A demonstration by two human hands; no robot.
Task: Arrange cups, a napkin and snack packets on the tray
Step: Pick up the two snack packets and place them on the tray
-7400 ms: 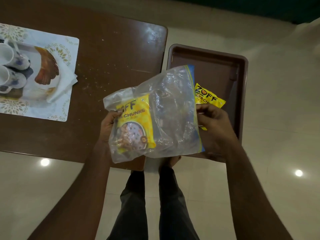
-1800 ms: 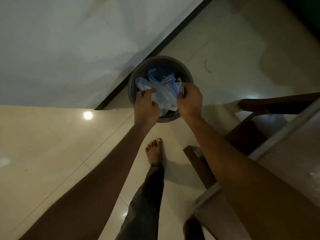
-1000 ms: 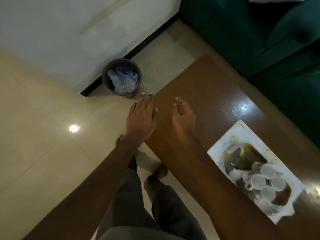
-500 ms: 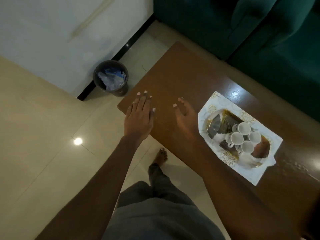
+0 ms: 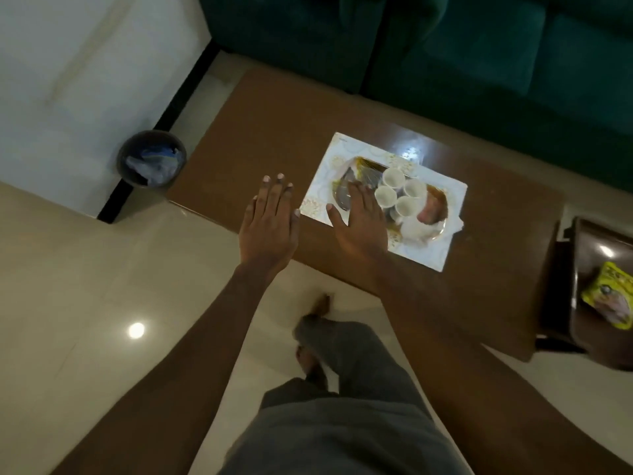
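Grey trousers fill the 6 o'clock edge, above the pale floor. Both arms reach toward 12 o'clock. The left grip is wide, fingers straight and together, holding nothing, over the near edge of the brown table. At its 3 o'clock the right grip is also wide and empty, fingers over the near-left part of a white mat and a gold-patterned platter; whether it touches them I cannot tell. Four white cups stand clustered on the platter, a white napkin at their 5 o'clock. At the mat's 4 o'clock, off the table, a yellow snack packet lies in a brown tray. At the left grip's 10 o'clock stands a bin. A green sofa lies farthest.
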